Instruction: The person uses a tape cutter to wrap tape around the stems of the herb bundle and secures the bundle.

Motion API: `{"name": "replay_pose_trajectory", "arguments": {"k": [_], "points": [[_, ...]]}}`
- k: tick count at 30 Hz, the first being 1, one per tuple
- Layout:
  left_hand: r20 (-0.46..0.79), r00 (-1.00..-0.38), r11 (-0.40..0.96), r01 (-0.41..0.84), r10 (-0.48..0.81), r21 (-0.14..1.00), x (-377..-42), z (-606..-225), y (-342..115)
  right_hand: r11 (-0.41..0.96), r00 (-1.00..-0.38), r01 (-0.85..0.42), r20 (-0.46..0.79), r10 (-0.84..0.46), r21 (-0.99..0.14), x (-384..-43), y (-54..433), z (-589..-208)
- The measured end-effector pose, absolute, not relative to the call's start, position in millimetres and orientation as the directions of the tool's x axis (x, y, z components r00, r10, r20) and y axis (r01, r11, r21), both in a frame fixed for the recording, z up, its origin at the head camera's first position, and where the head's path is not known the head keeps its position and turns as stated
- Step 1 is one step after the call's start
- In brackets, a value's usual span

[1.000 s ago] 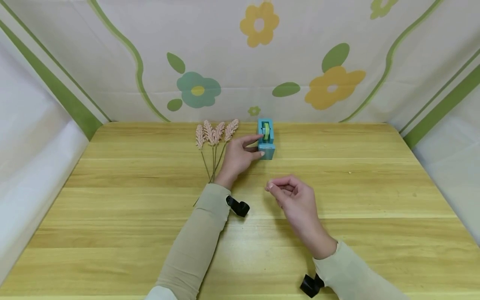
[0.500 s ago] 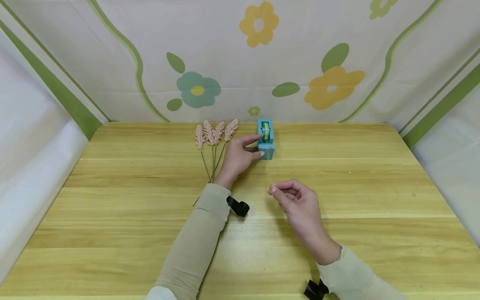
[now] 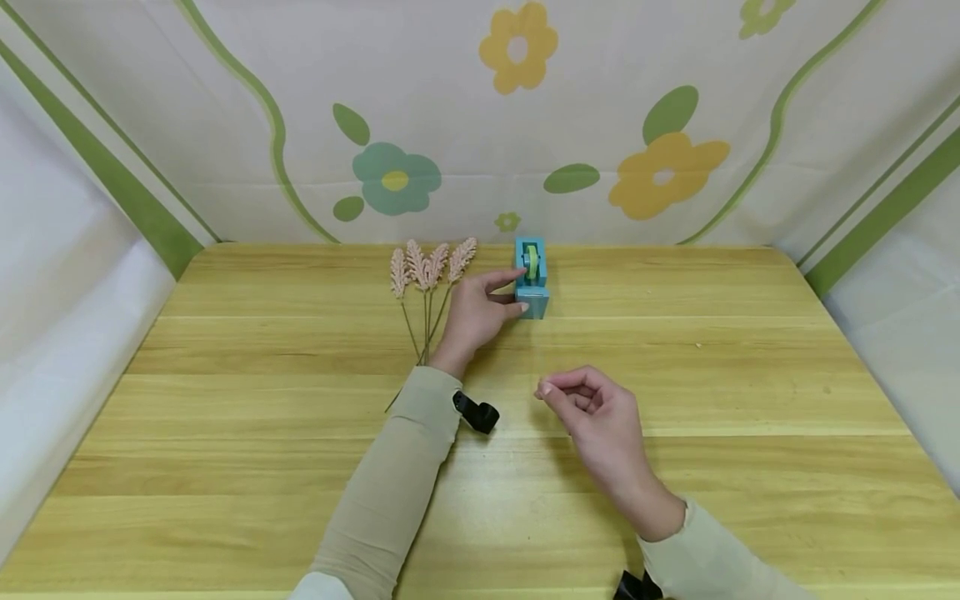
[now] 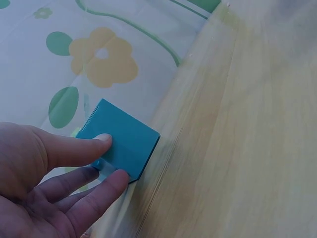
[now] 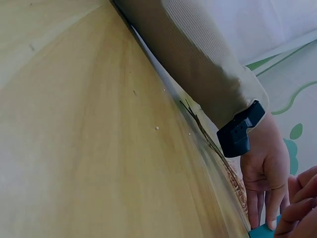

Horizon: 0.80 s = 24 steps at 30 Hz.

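Note:
A blue tape dispenser (image 3: pixel 533 303) with a green-yellow roll core stands at the back of the wooden table. My left hand (image 3: pixel 478 317) holds it from its left side, thumb near the front block and a finger by the roll. The left wrist view shows the thumb and fingers against the dispenser's blue side (image 4: pixel 121 141). In front of it, my right hand (image 3: pixel 600 417) has thumb and index finger pinched together. A faint clear strip of tape (image 3: pixel 536 350) runs from the dispenser toward those fingertips. In the right wrist view the right fingers (image 5: pixel 299 208) show only at the edge.
Several pink crocheted flower stalks (image 3: pixel 427 267) lie left of the dispenser, their thin stems (image 3: pixel 427 321) passing under the left forearm. A white cloth backdrop with printed flowers (image 3: pixel 397 179) rises behind the table. Small specks dot the tabletop (image 3: pixel 750 392).
My right hand has drawn back slightly toward me, away from the dispenser, still pinched. The left hand, dispenser and flower stalks have stayed in place.

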<state>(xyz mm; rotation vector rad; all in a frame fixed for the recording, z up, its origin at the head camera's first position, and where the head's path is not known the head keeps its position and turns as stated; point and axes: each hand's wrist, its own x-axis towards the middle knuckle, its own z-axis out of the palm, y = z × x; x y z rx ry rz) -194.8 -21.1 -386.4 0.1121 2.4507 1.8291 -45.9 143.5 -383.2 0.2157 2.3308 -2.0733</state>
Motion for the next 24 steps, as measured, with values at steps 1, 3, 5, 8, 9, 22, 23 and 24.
{"name": "replay_pose_trajectory", "arguments": {"k": [1,3,5,8,9,22,23,24], "points": [[-0.022,-0.994,0.283,0.009,0.108,0.959,-195,-386,-21,0.113,-0.991,0.113,-0.103,0.091,-0.987,-45,144,-384],[-0.024,-0.994,0.280,0.008,0.109,0.960,-195,-386,-21,0.122,-0.991,0.112,-0.102,0.088,-0.986,-44,144,-384],[-0.027,-0.994,0.277,0.004,0.110,0.961,-194,-386,-21,0.130,-0.992,0.108,-0.098,0.079,-0.986,-42,144,-385],[-0.031,-0.994,0.275,0.000,0.108,0.961,-194,-386,-21,0.136,-0.994,0.096,-0.086,0.071,-0.986,-39,142,-385],[-0.035,-0.994,0.276,-0.004,0.107,0.961,-194,-386,-21,0.137,-0.994,0.092,-0.083,0.070,-0.986,-38,142,-386],[-0.050,-0.994,0.274,-0.021,0.097,0.961,-193,-385,-20,0.146,-0.998,0.045,-0.038,0.052,-0.988,-31,143,-385],[-0.050,-0.994,0.275,-0.021,0.097,0.961,-193,-385,-20,0.147,-0.998,0.043,-0.036,0.049,-0.988,-30,143,-385],[-0.051,-0.994,0.275,-0.023,0.096,0.961,-193,-385,-20,0.146,-0.998,0.043,-0.036,0.050,-0.988,-30,143,-385]]}}
